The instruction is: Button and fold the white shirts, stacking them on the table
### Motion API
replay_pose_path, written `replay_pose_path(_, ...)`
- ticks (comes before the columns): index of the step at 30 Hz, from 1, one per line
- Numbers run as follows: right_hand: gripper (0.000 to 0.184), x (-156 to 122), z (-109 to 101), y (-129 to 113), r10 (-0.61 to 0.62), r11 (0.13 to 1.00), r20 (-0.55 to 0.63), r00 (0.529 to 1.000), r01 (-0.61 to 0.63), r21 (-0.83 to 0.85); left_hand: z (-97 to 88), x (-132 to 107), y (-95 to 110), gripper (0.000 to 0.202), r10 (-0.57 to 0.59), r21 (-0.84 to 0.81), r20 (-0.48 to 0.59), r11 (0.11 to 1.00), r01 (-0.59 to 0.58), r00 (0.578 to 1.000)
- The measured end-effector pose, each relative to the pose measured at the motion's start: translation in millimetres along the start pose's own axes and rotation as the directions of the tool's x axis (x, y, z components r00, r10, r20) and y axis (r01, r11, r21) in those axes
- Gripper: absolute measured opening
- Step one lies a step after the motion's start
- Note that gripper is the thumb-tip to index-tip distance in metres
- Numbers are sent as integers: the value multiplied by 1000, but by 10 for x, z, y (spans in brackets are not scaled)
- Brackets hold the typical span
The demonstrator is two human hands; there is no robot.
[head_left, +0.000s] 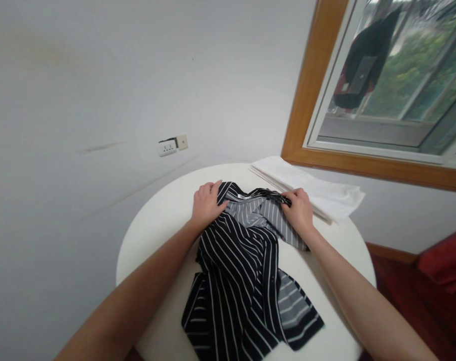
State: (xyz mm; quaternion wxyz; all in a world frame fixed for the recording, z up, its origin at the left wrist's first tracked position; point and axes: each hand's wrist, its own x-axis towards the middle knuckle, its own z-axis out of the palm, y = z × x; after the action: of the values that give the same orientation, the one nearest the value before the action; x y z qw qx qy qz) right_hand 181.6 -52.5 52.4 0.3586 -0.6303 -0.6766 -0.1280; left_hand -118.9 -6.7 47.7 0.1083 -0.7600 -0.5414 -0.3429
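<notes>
A black shirt with white stripes [235, 271] lies rumpled on a round white table [152, 240]. Its collar end points away from me, and the paler grey inside shows at the neck opening and the lower right flap. My left hand [207, 204] grips the fabric at the far left of the collar, thumb over the edge. At the far right of the collar, my right hand [298, 209] pinches a bunched part of the same shirt. The near end of the shirt runs out of the bottom of the view.
A folded white cloth [310, 185] lies at the table's back right, partly over the edge. Behind the table stands a white wall with a socket [167, 147]. A wood-framed window [306, 90] is at upper right, and something red [446, 258] is at the right edge.
</notes>
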Motion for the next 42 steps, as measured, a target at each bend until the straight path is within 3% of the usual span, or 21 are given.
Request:
replay_pose_path(3, 23, -5, -48, -53, -18, 1000, -74, 997, 20, 24, -42, 0, -3, 63, -3, 129, 24, 992, -1, 1000)
replay_pose_path(8, 28, 9, -111, -105, 80, 987, 23, 997, -82, 137, -116, 38, -38, 25, -61, 251, 23, 967, 53, 998)
replay_pose_path(11, 35, 59, -164, -102, 103, 946, 63, 993, -118, 303, -148, 80, -102, 17, -173, 213, 105, 966, 148, 979)
replay_pose_path(14, 40, 109, -224, -131, 119, 849, 100, 988, -153, 505, -213, 127, -145, 16, -260, 159, 146, 958, 237, 955)
replay_pose_path(17, 45, 113, -253, -229, 167, 697, 179, 970, -244, 674, -310, 192, -122, 17, -291, -64, 219, 948, 312, 931)
replay_pose_path(19, 49, 82, -247, -328, 162, 577, 237, 958, -287, 765, -359, 244, -76, 19, -304, -318, 319, 858, 404, 897)
replay_pose_path(21, 53, 33, -231, -434, 78, 519, 276, 958, -275, 809, -367, 292, -29, 22, -318, -546, 373, 684, 484, 871)
replay_pose_path(23, 55, -20, -215, -524, -69, 566, 296, 953, -207, 798, -316, 319, -3, 26, -322, -712, 358, 513, 479, 876)
replay_pose_path(25, 55, -66, -201, -583, -227, 646, 323, 919, -106, 756, -206, 315, -10, 34, -303, -801, 307, 430, 417, 902)
replay_pose_path(27, 51, -97, -188, -604, -352, 687, 361, 864, -23, 726, -60, 278, -40, 46, -282, -798, 258, 476, 369, 924)
replay_pose_path(29, 47, -112, -172, -596, -432, 698, 389, 814, 29, 715, 77, 221, -66, 53, -233, -712, 223, 624, 322, 946)
replay_pose_path(31, 48, -122, -142, -577, -460, 719, 407, 789, 63, 692, 158, 163, -61, 51, -118, -584, 189, 785, 209, 975)
replay_pose_path(33, 48, -144, -89, -571, -462, 762, 428, 777, 100, 640, 164, 117, -9, 40, 11, -466, 162, 882, 67, 987)
replay_pose_path(35, 47, -190, -11, -593, -456, 811, 450, 768, 150, 566, 116, 88, 81, 35, 82, -399, 163, 917, -10, 983)
replay_pose_path(37, 45, -259, 79, -644, -461, 845, 467, 754, 212, 491, 57, 71, 180, 46, 96, -378, 186, 926, -19, 978)
replay_pose_path(39, 44, -335, 156, -712, -480, 854, 483, 732, 264, 449, 32, 58, 253, 51, 94, -357, 210, 934, -13, 973)
replay_pose_path(42, 42, -402, 194, -799, -520, 838, 480, 706, 315, 445, 82, 31, 265, 41, 81, -272, 261, 962, -7, 962)
